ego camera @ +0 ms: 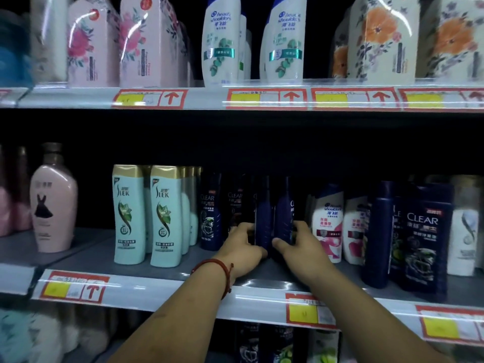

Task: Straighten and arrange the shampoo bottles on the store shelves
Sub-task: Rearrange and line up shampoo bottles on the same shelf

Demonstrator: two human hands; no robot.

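Note:
Two dark blue Clear shampoo bottles stand side-on in the middle of the lower shelf [162, 280]. My left hand [242, 246], with a red string bracelet on its wrist, grips the base of the left dark blue bottle [263, 213]. My right hand [297, 243] grips the base of the right dark blue bottle [285, 208]. Both bottles are upright and close together, with their narrow sides toward me. More Clear bottles [209, 213] stand just left of my hands, facing front.
Mint Slek bottles [165, 216] stand at the left, a pink bottle [53, 203] beyond them. Head & Shoulders bottles [328, 218] and large Clear bottles [421, 239] crowd the right. The upper shelf [204, 98] holds white bottles and floral boxes. Price tags line the shelf edges.

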